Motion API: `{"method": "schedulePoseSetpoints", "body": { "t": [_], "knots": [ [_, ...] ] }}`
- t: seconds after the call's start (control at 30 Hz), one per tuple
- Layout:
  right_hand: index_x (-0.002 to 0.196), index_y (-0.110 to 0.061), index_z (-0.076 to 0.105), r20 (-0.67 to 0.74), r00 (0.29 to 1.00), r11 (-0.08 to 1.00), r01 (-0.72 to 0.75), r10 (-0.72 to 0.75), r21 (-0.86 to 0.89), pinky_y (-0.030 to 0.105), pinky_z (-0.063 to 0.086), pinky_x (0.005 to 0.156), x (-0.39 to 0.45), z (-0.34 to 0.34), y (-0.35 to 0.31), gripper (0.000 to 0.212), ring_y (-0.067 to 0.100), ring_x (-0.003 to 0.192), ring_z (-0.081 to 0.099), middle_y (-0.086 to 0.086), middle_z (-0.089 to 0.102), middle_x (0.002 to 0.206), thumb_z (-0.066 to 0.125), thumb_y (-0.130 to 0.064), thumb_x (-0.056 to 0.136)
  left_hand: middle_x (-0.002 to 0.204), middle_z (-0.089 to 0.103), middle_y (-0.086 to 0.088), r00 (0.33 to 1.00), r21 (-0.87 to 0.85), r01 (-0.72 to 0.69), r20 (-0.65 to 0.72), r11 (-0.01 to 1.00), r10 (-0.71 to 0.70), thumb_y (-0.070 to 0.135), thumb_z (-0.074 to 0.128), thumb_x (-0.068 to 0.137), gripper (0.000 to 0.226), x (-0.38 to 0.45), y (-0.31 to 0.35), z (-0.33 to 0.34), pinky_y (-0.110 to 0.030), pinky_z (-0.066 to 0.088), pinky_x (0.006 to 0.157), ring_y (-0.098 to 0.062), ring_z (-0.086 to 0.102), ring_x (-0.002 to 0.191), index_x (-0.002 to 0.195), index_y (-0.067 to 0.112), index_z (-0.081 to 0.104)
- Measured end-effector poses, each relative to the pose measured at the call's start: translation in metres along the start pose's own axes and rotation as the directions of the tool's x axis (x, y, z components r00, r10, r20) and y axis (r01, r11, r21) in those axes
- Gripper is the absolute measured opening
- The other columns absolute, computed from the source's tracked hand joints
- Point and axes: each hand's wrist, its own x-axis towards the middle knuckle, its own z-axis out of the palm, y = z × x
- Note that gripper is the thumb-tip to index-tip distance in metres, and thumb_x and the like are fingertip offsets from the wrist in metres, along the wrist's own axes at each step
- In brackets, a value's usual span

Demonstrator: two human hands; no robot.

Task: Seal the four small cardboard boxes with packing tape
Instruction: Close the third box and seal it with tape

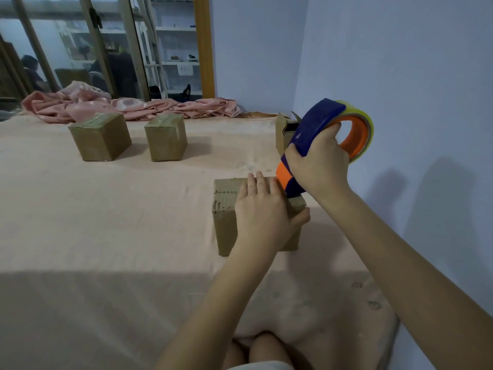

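Left hand [260,209] flat, fingers straight, pressing box [226,225], right hand [317,166] gripping tape dispenser [320,121]

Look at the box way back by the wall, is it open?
Open. The far box has flaps sticking up, half hidden behind the tape dispenser.

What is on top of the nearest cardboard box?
The left hand presses flat on the nearest cardboard box, and the tape dispenser, gripped by the right hand, touches it. Any tape beneath is hidden.

A blue-and-orange plastic tape dispenser [314,134] is being seen, brown cardboard boxes [100,137] being shown on a pale pink bedsheet [106,209].
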Motion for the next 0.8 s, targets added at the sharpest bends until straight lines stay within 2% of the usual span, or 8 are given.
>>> {"method": "schedulePoseSetpoints", "body": {
  "t": [0.07,0.2,0.3,0.43,0.5,0.6,0.7,0.8],
  "knots": [
    [0.121,-0.003,0.035,-0.008,0.999,0.998,-0.042,0.043,0.043,0.024,0.042,0.063,-0.002,0.004,-0.001,0.055,0.024,0.092,0.06,0.011,0.059,0.11,0.065,-0.026,0.082,0.155,0.02,-0.017,1.0,-0.003,0.014,-0.009,1.0,-0.014,0.071,0.037,0.082,0.088,-0.003,-0.007,-0.002,-0.04,0.013,0.116,-0.03,0.013,0.144,0.144,0.009,0.027],
    [0.12,-0.002,0.036,0.002,1.0,0.998,-0.023,0.023,0.052,0.027,0.046,0.063,-0.008,0.021,-0.022,0.054,0.023,0.091,0.059,0.009,0.058,0.108,0.065,-0.028,0.082,0.154,0.02,-0.019,0.998,0.051,0.06,-0.024,0.997,-0.059,0.068,0.038,0.083,0.089,-0.008,-0.03,-0.01,-0.04,0.008,0.116,-0.032,0.01,0.144,0.144,0.005,0.028],
    [0.122,0.001,0.039,-0.015,1.0,0.998,0.014,-0.013,0.057,0.032,0.051,0.067,-0.01,0.029,-0.033,0.057,0.024,0.093,0.059,0.011,0.058,0.108,0.066,-0.027,0.08,0.155,0.011,-0.021,1.0,0.117,-0.01,0.004,0.993,0.009,0.067,0.03,0.087,0.091,-0.007,-0.036,-0.013,-0.04,-0.002,0.117,-0.031,0.0,0.145,0.146,-0.001,0.019],
    [0.125,-0.002,0.038,-0.022,1.0,0.999,0.006,-0.005,0.046,0.023,0.043,0.064,-0.011,0.029,-0.03,0.059,0.023,0.095,0.059,0.01,0.059,0.112,0.066,-0.029,0.081,0.156,0.01,-0.018,0.999,0.051,-0.023,0.028,0.998,0.022,0.067,0.031,0.087,0.093,-0.008,-0.041,-0.009,-0.034,0.005,0.117,-0.027,0.007,0.145,0.148,0.0,0.01],
    [0.127,-0.002,0.036,-0.011,1.0,0.999,-0.002,0.003,0.037,0.023,0.043,0.064,-0.011,0.028,-0.029,0.061,0.023,0.095,0.059,0.01,0.059,0.113,0.066,-0.03,0.082,0.156,0.01,-0.017,0.999,0.065,-0.017,0.042,0.998,0.015,0.073,0.032,0.083,0.102,-0.009,-0.042,-0.008,-0.034,0.004,0.116,-0.026,0.007,0.145,0.148,0.0,0.006],
    [0.125,-0.001,0.035,0.012,1.0,0.998,-0.014,0.013,0.063,0.027,0.049,0.065,-0.01,0.025,-0.027,0.059,0.023,0.092,0.06,0.01,0.059,0.11,0.065,-0.028,0.082,0.156,0.011,-0.017,0.998,0.102,-0.012,0.062,0.995,0.006,0.078,0.038,0.078,0.108,-0.007,-0.039,-0.008,-0.035,0.005,0.117,-0.027,0.008,0.145,0.148,0.001,0.011],
    [0.122,-0.005,0.034,0.058,0.994,0.98,-0.103,0.094,0.169,0.035,0.055,0.07,-0.009,0.022,-0.019,0.055,0.022,0.092,0.059,0.01,0.057,0.11,0.066,-0.025,0.082,0.156,0.013,-0.018,0.998,0.096,-0.013,0.061,0.995,0.007,0.076,0.044,0.077,0.106,-0.006,-0.039,-0.007,-0.036,0.007,0.117,-0.028,0.01,0.145,0.147,0.002,0.015],
    [0.112,-0.009,0.036,0.14,0.966,0.91,-0.252,0.217,0.33,0.031,0.052,0.068,-0.003,0.019,-0.007,0.044,0.018,0.09,0.057,0.006,0.056,0.105,0.066,-0.019,0.081,0.155,0.015,-0.018,0.999,0.084,-0.01,0.031,0.996,0.008,0.073,0.046,0.078,0.102,-0.008,-0.039,-0.007,-0.036,0.009,0.116,-0.028,0.011,0.145,0.147,0.003,0.018]
  ]
}}
